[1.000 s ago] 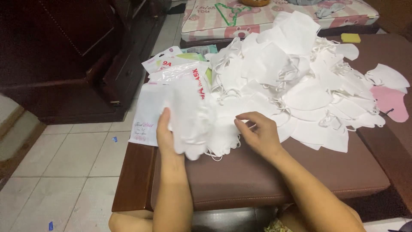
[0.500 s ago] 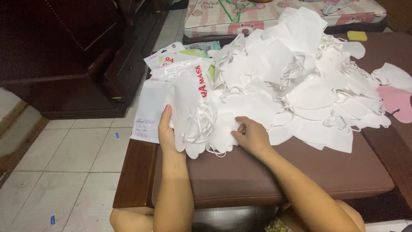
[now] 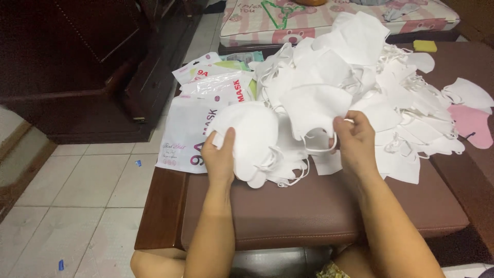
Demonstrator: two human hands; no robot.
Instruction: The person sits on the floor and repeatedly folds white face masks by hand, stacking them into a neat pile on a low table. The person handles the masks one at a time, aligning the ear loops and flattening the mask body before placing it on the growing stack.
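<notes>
A big heap of white face masks [image 3: 360, 67] covers a brown padded bench [image 3: 309, 211]. My left hand [image 3: 220, 157] grips a stack of white masks [image 3: 252, 139] at the bench's left side. My right hand [image 3: 355, 141] holds a single white mask [image 3: 314, 108] by its edge and ear loop, lifted just off the heap and beside the stack.
Several plastic mask packets [image 3: 206, 98] lie at the bench's left edge, one hanging over it. A pink mask [image 3: 473, 126] lies at the right. A dark wooden cabinet [image 3: 77, 67] stands to the left on a tiled floor [image 3: 77, 206]. A patterned mat [image 3: 309, 18] lies beyond.
My right hand has moved from the near edge of the heap and now lifts a single mask. My left hand has stayed on the stack, which has tilted flatter.
</notes>
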